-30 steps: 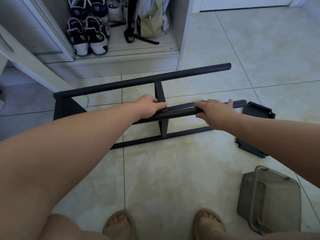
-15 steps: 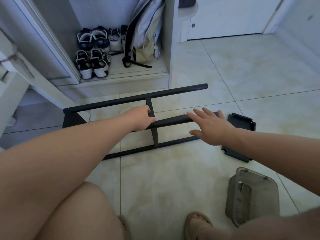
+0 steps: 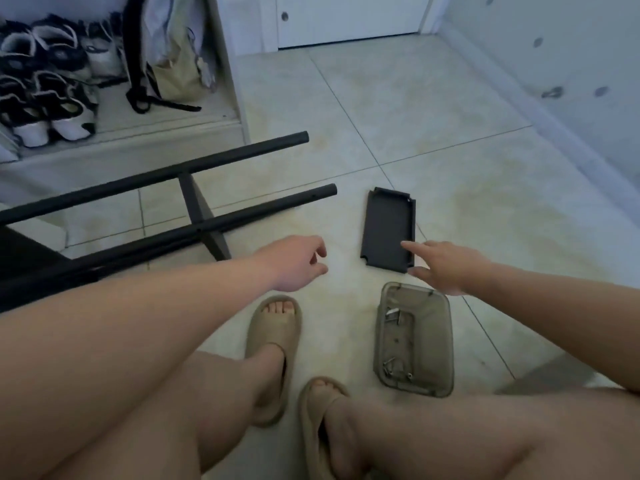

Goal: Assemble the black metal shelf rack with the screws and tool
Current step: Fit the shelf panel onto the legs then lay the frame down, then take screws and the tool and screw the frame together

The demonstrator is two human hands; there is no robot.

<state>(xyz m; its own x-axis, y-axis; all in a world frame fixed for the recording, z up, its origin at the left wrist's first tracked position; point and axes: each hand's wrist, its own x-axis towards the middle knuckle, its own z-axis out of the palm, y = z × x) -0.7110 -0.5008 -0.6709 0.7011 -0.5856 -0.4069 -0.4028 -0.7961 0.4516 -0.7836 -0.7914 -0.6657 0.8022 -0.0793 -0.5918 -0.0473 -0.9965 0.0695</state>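
Left hand (image 3: 294,263): hovering over pale tiled floor (image 3: 415,116), grip released.
Right hand (image 3: 446,268): fingers stretching over black rectangular metal tray (image 3: 386,226), grip released.

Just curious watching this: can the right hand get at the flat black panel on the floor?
Probably yes: the right hand is open, its forefinger over the black panel, nothing between.
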